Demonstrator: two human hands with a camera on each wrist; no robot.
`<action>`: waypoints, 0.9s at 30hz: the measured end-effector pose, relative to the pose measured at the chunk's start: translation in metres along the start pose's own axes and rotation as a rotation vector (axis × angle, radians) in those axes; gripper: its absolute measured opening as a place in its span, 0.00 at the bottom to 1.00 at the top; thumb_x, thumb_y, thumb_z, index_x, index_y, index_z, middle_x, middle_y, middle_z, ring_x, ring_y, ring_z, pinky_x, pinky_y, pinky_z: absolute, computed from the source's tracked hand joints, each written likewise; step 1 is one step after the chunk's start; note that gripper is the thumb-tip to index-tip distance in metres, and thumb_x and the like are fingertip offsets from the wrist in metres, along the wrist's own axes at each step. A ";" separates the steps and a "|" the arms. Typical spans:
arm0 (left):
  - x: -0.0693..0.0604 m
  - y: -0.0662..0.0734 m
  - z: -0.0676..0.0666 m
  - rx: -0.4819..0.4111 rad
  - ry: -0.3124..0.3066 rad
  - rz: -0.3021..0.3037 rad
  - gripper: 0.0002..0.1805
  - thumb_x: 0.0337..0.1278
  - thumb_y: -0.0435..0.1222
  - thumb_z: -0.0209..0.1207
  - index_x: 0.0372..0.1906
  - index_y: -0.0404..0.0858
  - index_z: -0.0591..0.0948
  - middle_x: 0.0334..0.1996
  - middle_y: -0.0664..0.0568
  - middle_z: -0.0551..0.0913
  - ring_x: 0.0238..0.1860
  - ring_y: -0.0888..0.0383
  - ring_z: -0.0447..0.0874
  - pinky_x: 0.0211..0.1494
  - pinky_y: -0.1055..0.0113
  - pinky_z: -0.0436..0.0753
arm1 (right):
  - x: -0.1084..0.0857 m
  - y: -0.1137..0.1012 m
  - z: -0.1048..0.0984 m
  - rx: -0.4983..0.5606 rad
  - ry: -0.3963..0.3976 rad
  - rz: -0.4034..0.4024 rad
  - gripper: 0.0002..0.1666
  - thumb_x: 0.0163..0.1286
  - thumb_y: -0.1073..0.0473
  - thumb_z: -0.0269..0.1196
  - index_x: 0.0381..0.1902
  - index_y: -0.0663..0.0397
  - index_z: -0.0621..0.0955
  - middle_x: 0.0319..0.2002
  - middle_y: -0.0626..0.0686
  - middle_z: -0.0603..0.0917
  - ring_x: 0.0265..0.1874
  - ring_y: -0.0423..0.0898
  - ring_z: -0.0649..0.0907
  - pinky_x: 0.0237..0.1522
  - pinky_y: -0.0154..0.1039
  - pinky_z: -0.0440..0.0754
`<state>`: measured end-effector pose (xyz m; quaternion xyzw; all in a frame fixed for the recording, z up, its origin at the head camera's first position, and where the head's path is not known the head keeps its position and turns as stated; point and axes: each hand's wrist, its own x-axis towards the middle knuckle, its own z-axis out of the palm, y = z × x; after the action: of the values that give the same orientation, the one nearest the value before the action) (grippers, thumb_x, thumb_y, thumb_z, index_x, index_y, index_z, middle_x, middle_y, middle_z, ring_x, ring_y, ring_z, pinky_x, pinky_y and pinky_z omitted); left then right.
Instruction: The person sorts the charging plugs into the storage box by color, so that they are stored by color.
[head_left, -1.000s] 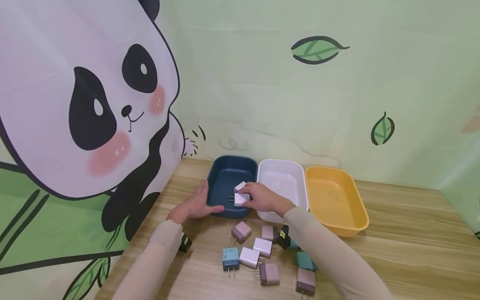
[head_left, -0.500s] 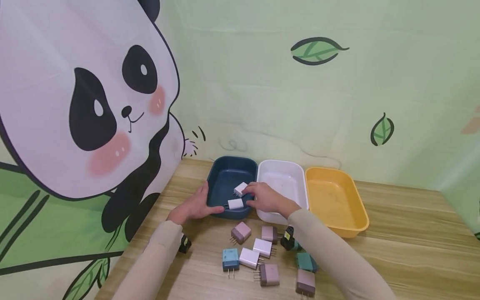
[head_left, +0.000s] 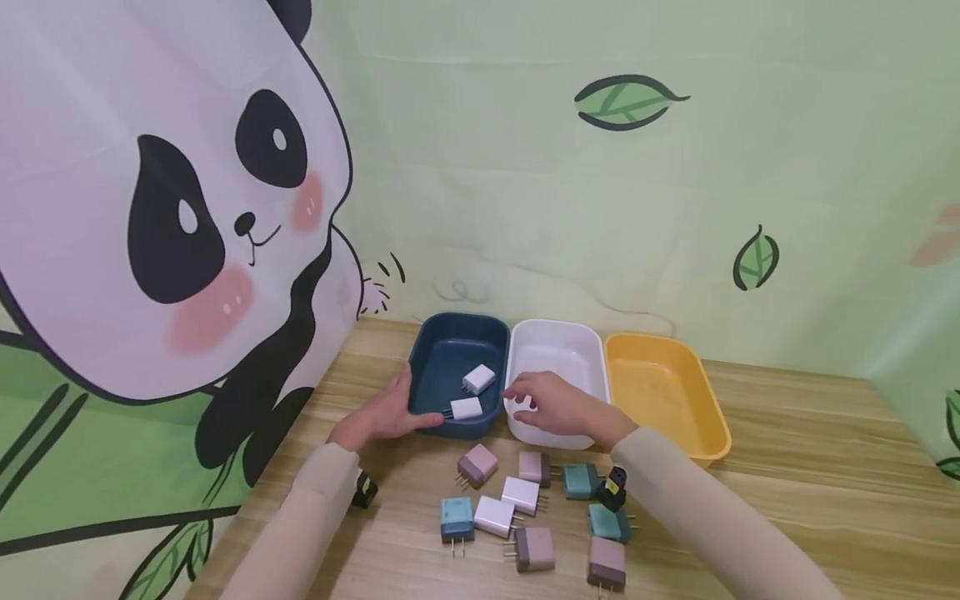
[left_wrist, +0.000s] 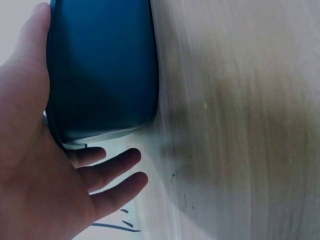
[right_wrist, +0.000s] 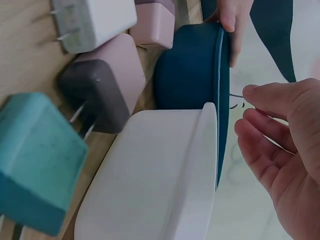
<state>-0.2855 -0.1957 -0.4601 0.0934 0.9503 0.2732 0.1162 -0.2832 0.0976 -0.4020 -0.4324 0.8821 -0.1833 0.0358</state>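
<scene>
My left hand (head_left: 380, 411) rests against the near left corner of the dark blue bin (head_left: 431, 333), its thumb along the near rim. In the left wrist view, the fingers (left_wrist: 112, 172) extend beyond the bin's side, spread apart. Two white charger plugs lie inside the blue bin: one upper plug (head_left: 478, 379) and one lower plug (head_left: 467, 408) near the front wall. Over the white bin (head_left: 558, 333) hovers my right hand (head_left: 558, 404), fingers loosely bent and holding nothing. The right wrist view shows a gap between its thumb and fingers (right_wrist: 257, 150).
A yellow bin (head_left: 663, 392) stands right of the white one. In front of the bins lie several chargers: pink ones (head_left: 477, 465), white ones (head_left: 521, 495), a blue one (head_left: 457, 518) and teal ones (head_left: 580, 481). A panda-printed backdrop (head_left: 480, 167) rises behind the table (head_left: 810, 467).
The right hand has let go of two white charger plugs, which now lie in the blue bin, and has moved right over the white bin. The left hand has stayed at the blue bin.
</scene>
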 end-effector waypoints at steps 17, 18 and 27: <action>-0.001 0.001 -0.001 -0.003 -0.002 -0.003 0.66 0.47 0.64 0.60 0.73 0.31 0.34 0.73 0.35 0.39 0.71 0.40 0.46 0.68 0.45 0.55 | -0.034 -0.021 0.022 -0.001 -0.160 -0.068 0.17 0.62 0.59 0.66 0.49 0.58 0.82 0.42 0.51 0.83 0.37 0.39 0.79 0.40 0.31 0.78; -0.001 0.001 -0.001 -0.003 -0.001 -0.001 0.66 0.47 0.64 0.60 0.73 0.31 0.34 0.73 0.35 0.39 0.71 0.40 0.46 0.68 0.45 0.55 | -0.036 -0.022 0.023 -0.002 -0.179 -0.064 0.18 0.62 0.58 0.66 0.49 0.57 0.82 0.42 0.50 0.83 0.37 0.38 0.79 0.40 0.30 0.78; -0.003 0.002 -0.001 -0.009 -0.006 -0.007 0.66 0.48 0.63 0.61 0.73 0.31 0.34 0.73 0.35 0.39 0.71 0.40 0.47 0.68 0.45 0.55 | -0.046 -0.022 0.036 -0.075 -0.236 -0.103 0.24 0.58 0.51 0.70 0.51 0.54 0.82 0.39 0.45 0.81 0.34 0.35 0.76 0.38 0.28 0.76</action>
<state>-0.2826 -0.1952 -0.4574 0.0904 0.9491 0.2766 0.1204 -0.2301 0.1106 -0.4320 -0.4967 0.8547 -0.0996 0.1136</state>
